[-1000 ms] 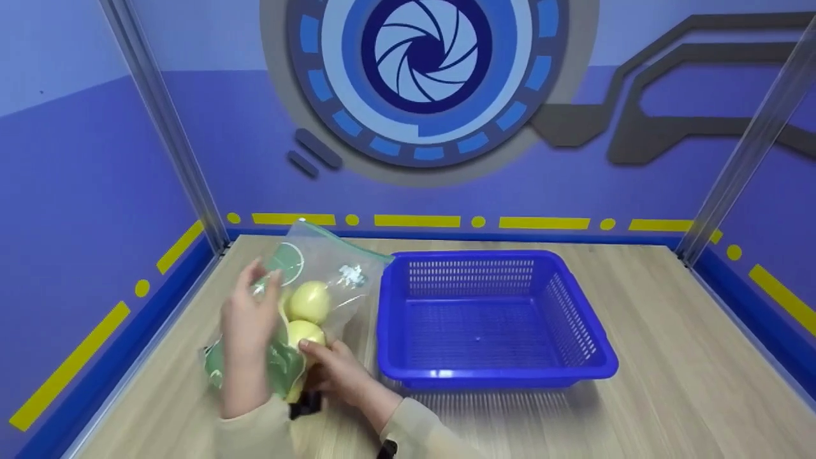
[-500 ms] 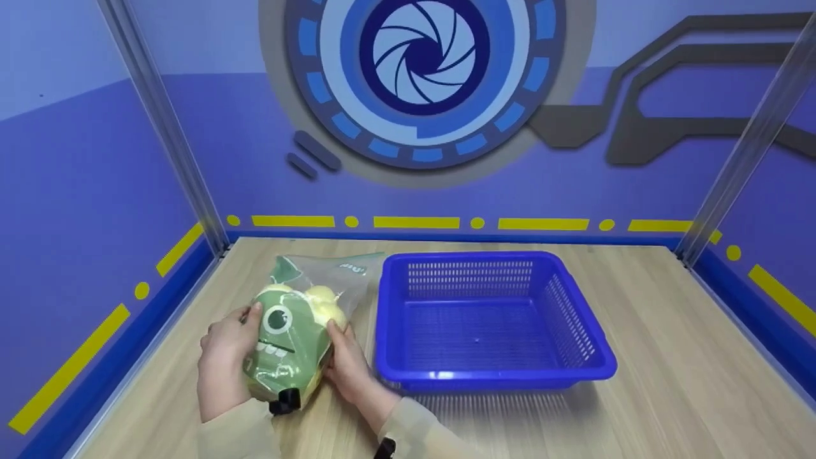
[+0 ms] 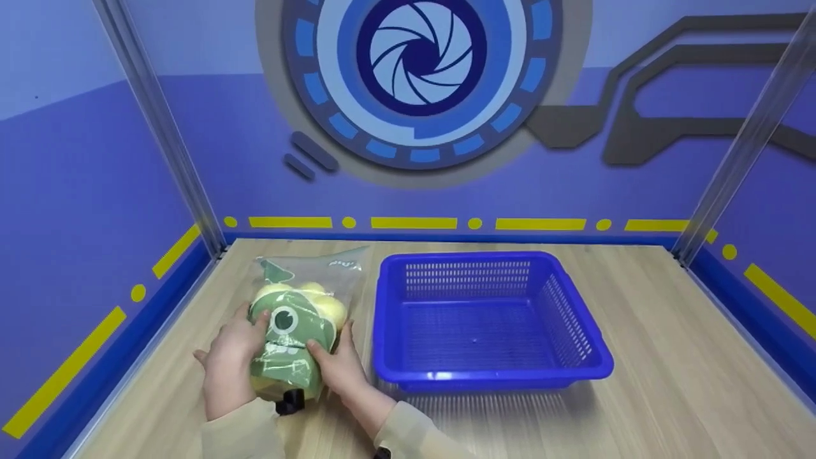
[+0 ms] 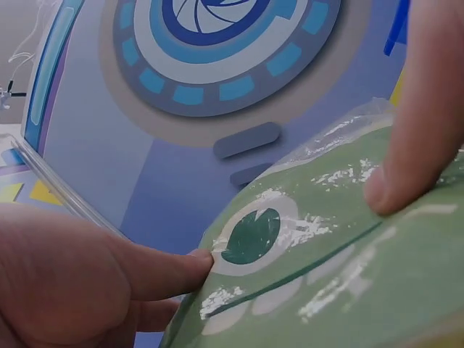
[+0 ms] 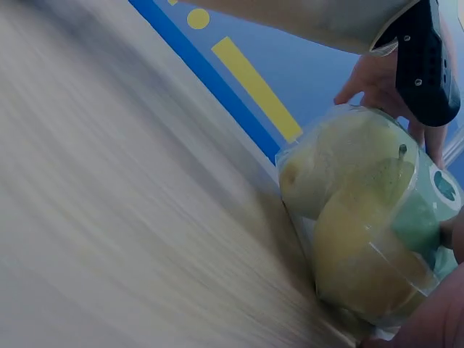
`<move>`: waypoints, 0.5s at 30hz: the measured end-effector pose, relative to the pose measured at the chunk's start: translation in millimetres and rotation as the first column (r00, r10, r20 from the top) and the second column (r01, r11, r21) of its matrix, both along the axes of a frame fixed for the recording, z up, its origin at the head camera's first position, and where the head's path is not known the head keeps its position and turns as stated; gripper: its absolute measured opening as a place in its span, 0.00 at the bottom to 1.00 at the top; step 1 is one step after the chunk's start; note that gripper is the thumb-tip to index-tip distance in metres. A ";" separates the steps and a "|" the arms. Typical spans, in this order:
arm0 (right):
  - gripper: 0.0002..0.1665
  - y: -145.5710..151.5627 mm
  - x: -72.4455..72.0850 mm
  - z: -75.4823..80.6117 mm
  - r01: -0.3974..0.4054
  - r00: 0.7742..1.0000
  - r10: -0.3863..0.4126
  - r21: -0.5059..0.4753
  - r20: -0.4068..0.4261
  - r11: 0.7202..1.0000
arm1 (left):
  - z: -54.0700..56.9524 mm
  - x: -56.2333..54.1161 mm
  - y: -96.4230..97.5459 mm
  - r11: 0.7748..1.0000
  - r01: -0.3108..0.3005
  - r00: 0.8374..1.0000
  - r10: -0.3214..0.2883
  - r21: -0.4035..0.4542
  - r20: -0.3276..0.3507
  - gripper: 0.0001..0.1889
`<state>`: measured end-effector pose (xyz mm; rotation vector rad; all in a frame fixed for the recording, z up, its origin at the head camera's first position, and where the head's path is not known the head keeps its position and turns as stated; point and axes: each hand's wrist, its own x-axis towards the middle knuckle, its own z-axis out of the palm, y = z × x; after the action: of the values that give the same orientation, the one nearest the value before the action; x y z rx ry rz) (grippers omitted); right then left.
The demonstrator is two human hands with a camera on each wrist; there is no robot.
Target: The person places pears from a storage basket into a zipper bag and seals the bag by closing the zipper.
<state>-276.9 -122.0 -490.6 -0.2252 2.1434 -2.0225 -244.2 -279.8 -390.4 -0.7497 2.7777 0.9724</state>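
A clear zip bag [image 3: 299, 366] with a green cartoon face printed on it stands on the left of the table, its printed side facing the head camera. Pale yellow fruit [image 5: 370, 246] shows through its plastic, and one piece has a stem in the right wrist view. From the left my left hand [image 3: 231, 350] grips the bag's side, a digit lying by the printed eye [image 4: 251, 235]. Opposite it, my right hand [image 3: 342, 364] holds the right side with its thumb across the printed front. Fingers behind the bag are hidden.
Right of the bag, a blue plastic basket [image 3: 491, 376] with slotted walls sits on the wooden table [image 3: 676, 357]. Blue-purple panels [image 3: 210, 153] enclose the table at the back and sides. A black wrist camera [image 3: 291, 401] overlaps the bag's lower end.
The bag has turned, bringing its printed face forward. My left hand, which was raised by the bag's upper part, now grips its left side; my right thumb has shifted onto the printed face.
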 end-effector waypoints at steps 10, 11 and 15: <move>0.52 -2.4 21.1 26.1 -0.001 1.000 0.001 -0.008 0.008 1.000 | -0.5 -1.3 -3.2 0.999 0.029 0.998 -0.029 -0.015 -0.047 0.38; 0.52 -2.5 25.2 30.1 -0.020 1.000 0.020 0.004 -0.007 1.000 | 0.2 -0.2 -3.5 0.999 0.032 0.998 -0.033 -0.010 -0.048 0.38; 0.50 1.5 40.3 48.6 -0.095 0.995 0.095 0.000 -0.040 0.995 | 6.3 6.3 -3.1 0.999 0.043 0.997 -0.043 -0.007 -0.058 0.40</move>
<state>-236.6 -120.5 -442.0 -0.3639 2.1113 -1.9834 -237.9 -282.9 -384.2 -0.6700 2.8344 0.9944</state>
